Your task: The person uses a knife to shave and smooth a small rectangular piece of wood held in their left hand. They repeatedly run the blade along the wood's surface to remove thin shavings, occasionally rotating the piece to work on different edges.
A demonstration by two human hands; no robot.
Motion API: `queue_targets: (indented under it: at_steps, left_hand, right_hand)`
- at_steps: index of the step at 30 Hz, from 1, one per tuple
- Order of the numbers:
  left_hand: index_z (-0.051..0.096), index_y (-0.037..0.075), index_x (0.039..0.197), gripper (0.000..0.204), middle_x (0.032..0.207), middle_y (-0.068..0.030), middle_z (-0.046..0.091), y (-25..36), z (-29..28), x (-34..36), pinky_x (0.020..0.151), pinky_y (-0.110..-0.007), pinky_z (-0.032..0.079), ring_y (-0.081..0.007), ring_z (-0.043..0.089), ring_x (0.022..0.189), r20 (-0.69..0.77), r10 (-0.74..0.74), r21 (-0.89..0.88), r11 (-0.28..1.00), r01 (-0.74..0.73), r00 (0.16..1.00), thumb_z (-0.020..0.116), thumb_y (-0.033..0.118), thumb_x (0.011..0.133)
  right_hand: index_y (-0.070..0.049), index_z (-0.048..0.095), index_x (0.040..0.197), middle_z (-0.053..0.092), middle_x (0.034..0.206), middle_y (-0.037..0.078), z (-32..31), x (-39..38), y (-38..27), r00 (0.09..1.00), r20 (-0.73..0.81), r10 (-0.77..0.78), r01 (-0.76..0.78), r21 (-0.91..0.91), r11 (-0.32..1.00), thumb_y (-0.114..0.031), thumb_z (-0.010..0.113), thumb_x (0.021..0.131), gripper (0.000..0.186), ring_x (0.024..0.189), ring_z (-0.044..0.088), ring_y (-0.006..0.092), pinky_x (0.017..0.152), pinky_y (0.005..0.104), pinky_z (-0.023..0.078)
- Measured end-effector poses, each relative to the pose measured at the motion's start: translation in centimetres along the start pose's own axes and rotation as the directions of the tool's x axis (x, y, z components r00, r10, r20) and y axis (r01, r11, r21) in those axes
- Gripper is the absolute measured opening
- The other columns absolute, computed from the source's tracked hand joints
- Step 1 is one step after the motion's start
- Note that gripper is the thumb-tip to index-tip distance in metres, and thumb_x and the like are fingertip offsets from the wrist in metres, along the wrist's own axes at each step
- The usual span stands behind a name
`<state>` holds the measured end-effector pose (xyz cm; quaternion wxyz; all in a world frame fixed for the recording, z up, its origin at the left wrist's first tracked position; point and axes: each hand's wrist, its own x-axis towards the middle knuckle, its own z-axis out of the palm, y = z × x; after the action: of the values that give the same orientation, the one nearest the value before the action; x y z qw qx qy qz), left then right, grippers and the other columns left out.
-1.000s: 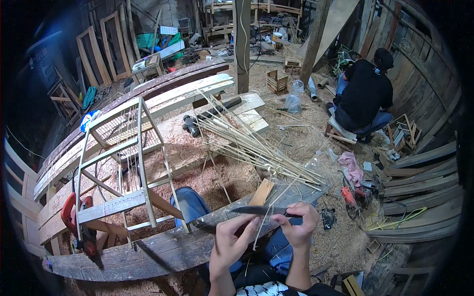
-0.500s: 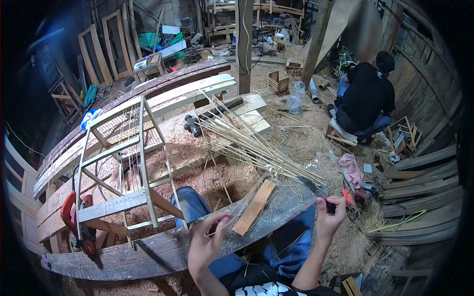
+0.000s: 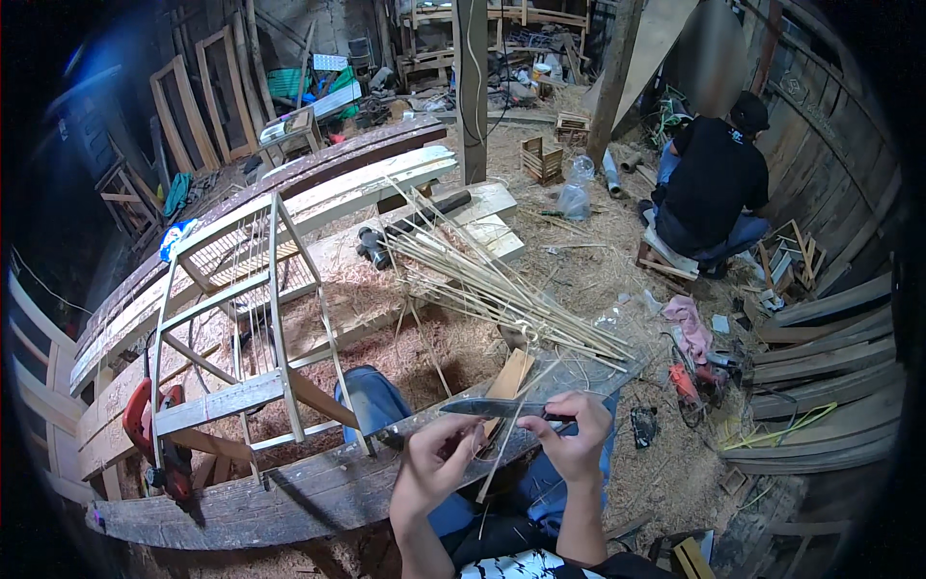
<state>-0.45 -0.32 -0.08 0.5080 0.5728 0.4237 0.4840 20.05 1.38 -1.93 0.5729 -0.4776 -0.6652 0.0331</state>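
Observation:
Closed round a knife [image 3: 477,407], my right hand [image 3: 576,442] is over the near edge of the plank bench, the dark blade pointing left. My left hand [image 3: 439,458] is just left of it, fingers pinched on a thin wooden strip [image 3: 494,468] that slants down past the blade. Beneath the blade, a flat orange-brown wood piece [image 3: 511,372] lies on the bench, partly hidden. Just beyond, a loose bundle of thin strips [image 3: 511,304] lies across the bench.
A slatted wooden frame [image 3: 275,289] stands to the left, beside a red tool [image 3: 164,425]. A hammer [image 3: 374,248] rests on the boards. Another red tool [image 3: 682,381] lies on the floor at right, near a pink cloth [image 3: 688,323]. A person [image 3: 714,188] in black sits at far right.
My right hand has swung left and down with the knife, from the bench's right end to beside my left hand. My left hand has shifted slightly right; the strip now shows clearly.

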Motion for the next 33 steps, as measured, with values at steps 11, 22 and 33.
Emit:
queue_targets:
  at_steps: [11, 22, 33]
  left_hand:
    - [0.072, 0.001, 0.109, 0.020, 0.085, -0.0085, 0.070, 0.3, -1.6, -0.4, 0.064, -0.024, 0.049, -0.0083, 0.064, 0.075, 0.076, -0.062, 0.227, 0.973, 0.043, 0.995, 0.065, 0.003, 0.090]
    - [0.068, -0.002, 0.110, 0.017, 0.079, -0.0014, 0.065, 0.0, -1.8, -0.2, 0.066, -0.023, 0.049, -0.0051, 0.058, 0.072, -0.179, -0.143, 0.052, 0.987, 0.154, 0.973, 0.062, 0.009, 0.098]
    - [0.067, -0.006, 0.112, 0.019, 0.105, -0.0087, 0.070, -1.2, 2.5, 0.6, 0.084, -0.027, 0.051, -0.0121, 0.063, 0.095, -0.062, -0.035, -0.209, 0.978, 0.021, 0.997, 0.060, 0.000, 0.095]
  right_hand:
    - [-0.006, 0.055, 0.085, 0.062, 0.080, 0.008, -1.4, -0.7, 1.2, 0.994, -0.103, 0.042, -0.050, -0.076, 0.996, -0.034, 0.088, 0.075, 0.045, 0.072, 0.061, 0.0218, 0.067, 0.0329, 0.048]
    - [-0.003, 0.059, 0.087, 0.064, 0.083, 0.009, -3.8, -1.2, 3.3, 0.892, -0.273, 0.361, -0.379, -0.015, 0.925, -0.035, 0.087, 0.078, 0.043, 0.075, 0.061, 0.0217, 0.069, 0.0329, 0.048]
    - [-0.008, 0.061, 0.080, 0.065, 0.068, 0.006, 1.3, -0.8, -1.2, 0.985, 0.140, 0.103, -0.122, 0.135, 0.983, -0.039, 0.088, 0.071, 0.042, 0.060, 0.065, 0.0259, 0.055, 0.0337, 0.049]
